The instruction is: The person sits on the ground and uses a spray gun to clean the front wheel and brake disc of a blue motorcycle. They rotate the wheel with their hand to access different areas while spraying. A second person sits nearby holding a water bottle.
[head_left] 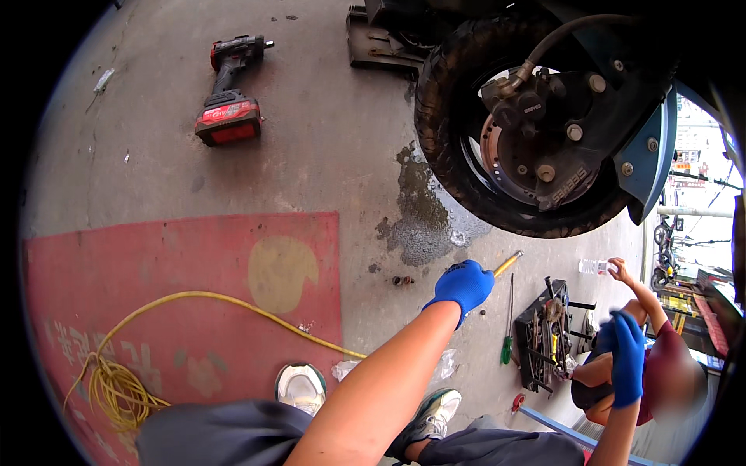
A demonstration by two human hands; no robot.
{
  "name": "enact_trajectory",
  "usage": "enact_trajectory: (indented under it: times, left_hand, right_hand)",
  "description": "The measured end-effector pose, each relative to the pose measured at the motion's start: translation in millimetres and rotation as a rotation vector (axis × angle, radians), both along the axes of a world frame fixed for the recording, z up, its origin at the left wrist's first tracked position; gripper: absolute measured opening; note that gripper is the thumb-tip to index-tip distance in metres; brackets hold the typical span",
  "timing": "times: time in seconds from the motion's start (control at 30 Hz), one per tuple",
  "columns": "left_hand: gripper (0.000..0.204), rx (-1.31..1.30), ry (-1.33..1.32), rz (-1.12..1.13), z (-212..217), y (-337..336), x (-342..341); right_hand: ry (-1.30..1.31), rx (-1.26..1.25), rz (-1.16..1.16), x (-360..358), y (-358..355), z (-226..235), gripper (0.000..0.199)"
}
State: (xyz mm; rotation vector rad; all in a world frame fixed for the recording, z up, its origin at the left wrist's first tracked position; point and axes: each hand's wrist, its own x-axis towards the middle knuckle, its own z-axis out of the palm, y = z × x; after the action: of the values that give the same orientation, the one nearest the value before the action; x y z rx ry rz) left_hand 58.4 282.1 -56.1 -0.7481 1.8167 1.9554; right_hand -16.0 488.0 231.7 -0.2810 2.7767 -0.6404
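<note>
A blue work glove covers my left hand point(464, 287), which is closed around the end of a yellow hose point(507, 264). Its metal tip sticks out past my fingers toward the scooter's front wheel point(466, 171). That wheel has a black tyre, a brake disc and a caliper point(522, 105), and the hand is below it, apart from the tyre. My right hand point(624, 359), also gloved in blue, is raised at the right with its fingers extended upward; nothing shows in it. Behind my left forearm, part of the hose is hidden.
A red-and-black cordless impact wrench point(228, 97) lies upper left. Coiled hose point(120, 392) rests on a red mat point(202, 256). Two sockets point(402, 280), a green-handled screwdriver point(507, 342) and a black tool tray point(536, 334) lie nearby. Another person point(668, 357) crouches right, hand near a clear bottle point(594, 267).
</note>
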Motion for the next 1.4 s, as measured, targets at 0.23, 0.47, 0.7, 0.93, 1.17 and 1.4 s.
enact_trajectory:
  times: [0.23, 0.47, 0.7, 0.93, 1.17, 1.4]
  left_hand:
    - [0.040, -0.012, -0.002, -0.053, 11.7, 3.0, 10.3]
    - [0.041, 0.215, -0.061, -0.152, 24.1, -7.2, 16.2]
    - [0.039, 0.228, -0.061, -0.160, 23.1, -14.0, 19.9]
    - [0.038, 0.123, -0.037, -0.177, 11.6, -9.4, 17.5]
    - [0.040, 0.028, -0.039, -0.156, 5.4, -5.3, 17.7]
    - [0.042, 0.009, -0.038, -0.175, 3.0, -4.1, 15.9]
  right_hand:
    - [-0.270, -0.257, -0.131, -36.6, -79.6, -79.0, 0.068]
    - [-0.297, -0.311, -0.215, -53.2, -92.7, -103.0, 0.073]
    - [-0.344, -0.303, -0.189, -61.9, -104.1, -107.7, 0.071]
    - [-0.336, -0.278, -0.133, -64.3, -103.8, -107.6, 0.068]
    - [-0.321, -0.281, -0.124, -64.6, -107.1, -107.1, 0.066]
    - [-0.302, -0.281, -0.098, -72.2, -100.5, -105.9, 0.065]
